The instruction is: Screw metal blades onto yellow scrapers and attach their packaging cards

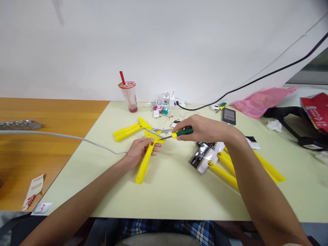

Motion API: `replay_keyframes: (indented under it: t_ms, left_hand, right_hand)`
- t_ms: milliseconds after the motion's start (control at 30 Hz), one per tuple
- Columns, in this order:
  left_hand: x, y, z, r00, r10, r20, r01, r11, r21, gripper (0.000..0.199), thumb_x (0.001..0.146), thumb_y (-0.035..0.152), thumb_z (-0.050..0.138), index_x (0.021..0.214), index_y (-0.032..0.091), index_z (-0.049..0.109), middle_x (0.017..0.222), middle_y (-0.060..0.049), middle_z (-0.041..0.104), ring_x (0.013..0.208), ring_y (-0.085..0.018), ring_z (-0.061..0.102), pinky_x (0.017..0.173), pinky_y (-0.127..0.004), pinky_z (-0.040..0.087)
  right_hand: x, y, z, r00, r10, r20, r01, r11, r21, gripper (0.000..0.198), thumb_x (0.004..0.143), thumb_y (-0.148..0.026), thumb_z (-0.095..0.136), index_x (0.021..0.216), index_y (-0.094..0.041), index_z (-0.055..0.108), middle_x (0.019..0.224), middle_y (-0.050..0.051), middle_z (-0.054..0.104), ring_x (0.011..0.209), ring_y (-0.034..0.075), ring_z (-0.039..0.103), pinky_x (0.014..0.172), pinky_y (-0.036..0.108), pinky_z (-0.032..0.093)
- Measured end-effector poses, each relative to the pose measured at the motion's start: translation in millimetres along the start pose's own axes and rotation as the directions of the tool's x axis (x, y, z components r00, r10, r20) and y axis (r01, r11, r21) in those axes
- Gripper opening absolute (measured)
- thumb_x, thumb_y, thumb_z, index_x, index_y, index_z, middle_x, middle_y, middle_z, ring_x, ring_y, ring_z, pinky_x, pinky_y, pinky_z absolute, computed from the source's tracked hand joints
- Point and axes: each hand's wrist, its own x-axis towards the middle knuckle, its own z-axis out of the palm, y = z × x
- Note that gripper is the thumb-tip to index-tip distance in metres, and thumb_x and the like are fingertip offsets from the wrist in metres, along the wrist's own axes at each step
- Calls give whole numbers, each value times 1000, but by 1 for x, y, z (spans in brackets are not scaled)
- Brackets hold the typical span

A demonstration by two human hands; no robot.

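My left hand (pixel 138 152) is closed around the neck of a yellow scraper (pixel 145 164), whose handle slants toward me. My right hand (pixel 196 128) grips a screwdriver (pixel 183 132) with a green and yellow handle. The screwdriver's tip meets the scraper's head near a screw; whether it sits in the slot I cannot tell. Just behind the held scraper lies a second yellow scraper part (pixel 128 131) on the table, with metal pieces (pixel 166 131) beside it. Under my right forearm rest several yellow scrapers (pixel 222 174) with black and white packaging (pixel 202 159) on their heads.
A cup with a red straw (pixel 130 99) stands at the back, left of a power strip (pixel 170 100) with cables. Farther right are a phone (pixel 229 116), a pink plastic bag (pixel 261 102) and a black frame-like object (pixel 289 123). A white cable (pixel 77 137) crosses from the left.
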Motion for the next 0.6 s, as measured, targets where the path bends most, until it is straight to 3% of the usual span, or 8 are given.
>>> replay_keyframes:
  t_ms: [600]
  left_hand:
    - [1,-2,-2,1000,11,14,-11,1000,18,21,98,29,74,98,9,76,113,-26,83,77,-23,81,67,-29,66]
  right_hand:
    - [5,-4,6,1000,-22,6,22,1000,-3,26,98,-36,69,116,-27,85,109,4,83,86,19,70,77,33,48]
